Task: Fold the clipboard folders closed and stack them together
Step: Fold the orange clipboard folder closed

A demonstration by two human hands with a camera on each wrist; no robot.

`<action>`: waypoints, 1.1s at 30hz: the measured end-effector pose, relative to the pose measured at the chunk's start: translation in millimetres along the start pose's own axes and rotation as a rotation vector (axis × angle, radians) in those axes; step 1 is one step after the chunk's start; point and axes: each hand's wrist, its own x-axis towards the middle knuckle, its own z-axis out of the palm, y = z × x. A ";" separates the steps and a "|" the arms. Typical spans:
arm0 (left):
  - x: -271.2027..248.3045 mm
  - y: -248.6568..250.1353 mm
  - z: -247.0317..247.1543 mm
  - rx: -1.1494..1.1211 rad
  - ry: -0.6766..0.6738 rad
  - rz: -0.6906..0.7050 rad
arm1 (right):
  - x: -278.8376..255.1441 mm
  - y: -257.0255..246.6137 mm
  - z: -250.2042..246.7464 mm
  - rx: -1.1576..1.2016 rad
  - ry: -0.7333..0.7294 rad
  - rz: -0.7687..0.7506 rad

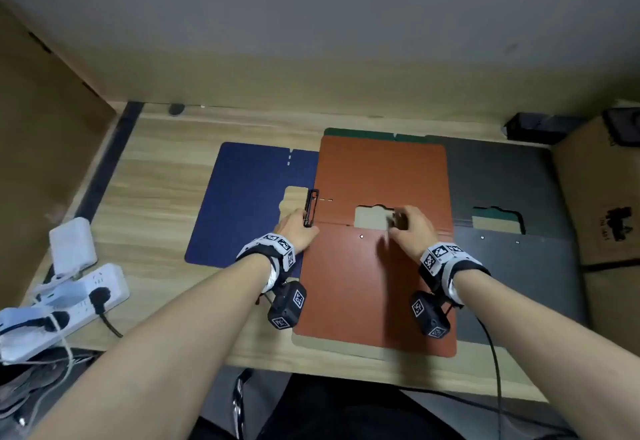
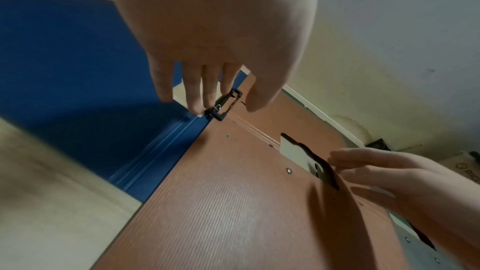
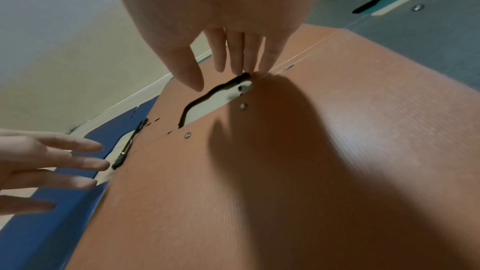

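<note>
Spread open on the wooden counter (image 1: 166, 176), the brown folder (image 1: 377, 287) overlaps its blue (image 1: 242, 204) and grey (image 1: 512, 266) neighbours, and you rest relaxed, straight fingers of your left hand (image 1: 298, 228) and right hand (image 1: 412, 228) along its crease, seemingly to start the fold.

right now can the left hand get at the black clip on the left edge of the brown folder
Probably yes. The left hand is already at the black clip, fingertips touching or almost touching it. Nothing lies between them, and the right hand is busy at the folder's cutout.
</note>
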 end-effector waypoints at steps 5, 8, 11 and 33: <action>31.8 -4.5 -7.4 0.240 0.041 0.024 | 3.2 17.3 -16.0 -0.038 0.145 0.115; 47.9 -9.0 -5.8 0.292 0.080 0.040 | 7.2 33.4 -21.0 -0.086 0.232 0.183; 60.0 -12.4 -4.1 0.331 0.102 0.071 | 10.7 44.7 -24.1 -0.068 0.280 0.285; 71.4 -0.6 -0.8 0.631 0.112 0.251 | 36.8 75.7 -32.7 0.177 0.389 0.466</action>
